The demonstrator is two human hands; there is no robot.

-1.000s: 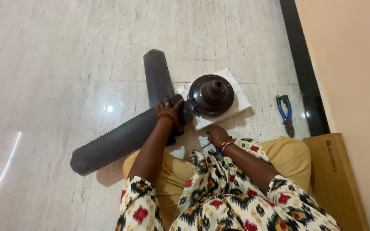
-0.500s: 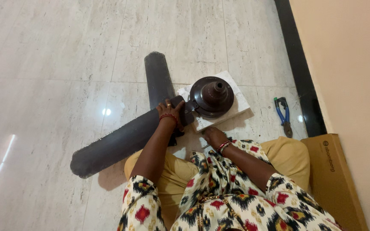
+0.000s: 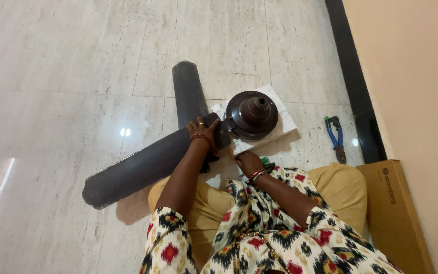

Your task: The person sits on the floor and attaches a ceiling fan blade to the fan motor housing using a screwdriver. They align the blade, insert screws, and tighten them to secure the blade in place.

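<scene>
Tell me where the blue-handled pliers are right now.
In the head view, the blue-handled pliers lie on the floor at right, between the fan motor's white foam block and the black skirting.

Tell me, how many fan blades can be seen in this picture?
2. One blade runs from the motor hub toward the lower left, with the left hand on it. The other blade points away from the person. A third may be hidden behind the arms.
</scene>
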